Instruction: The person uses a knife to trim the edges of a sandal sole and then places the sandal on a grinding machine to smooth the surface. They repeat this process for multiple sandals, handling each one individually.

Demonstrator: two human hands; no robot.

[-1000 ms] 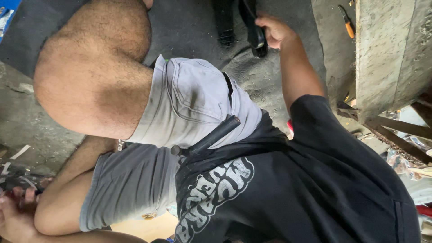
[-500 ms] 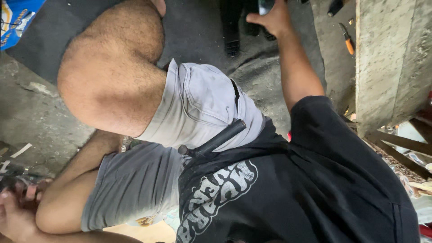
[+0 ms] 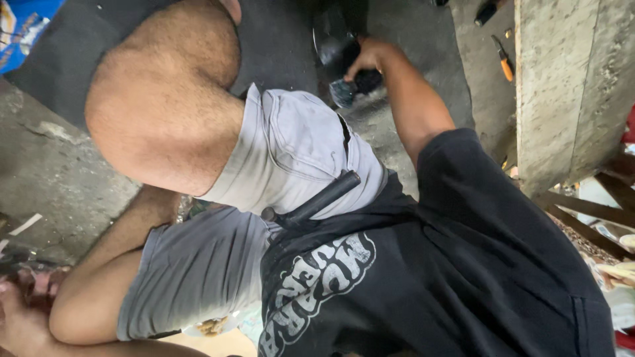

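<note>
Gripping a dark tool (image 3: 354,89) on the concrete floor (image 3: 59,178), the right hand (image 3: 370,59) is curled shut around it, screwdriver (image 3: 503,61) lying well right; left hand out of view.

One head-worn camera looks steeply down, very close over the person's own torso and bent knee (image 3: 162,116), the concrete floor (image 3: 46,172) beyond.

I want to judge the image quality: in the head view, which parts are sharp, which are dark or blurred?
Head view: soft, even daylight with no glare; the grey shorts and concrete pillar look sharp; the right hand grips a dark object in shadow, its details hard to tell; the left hand is outside the frame.
</note>
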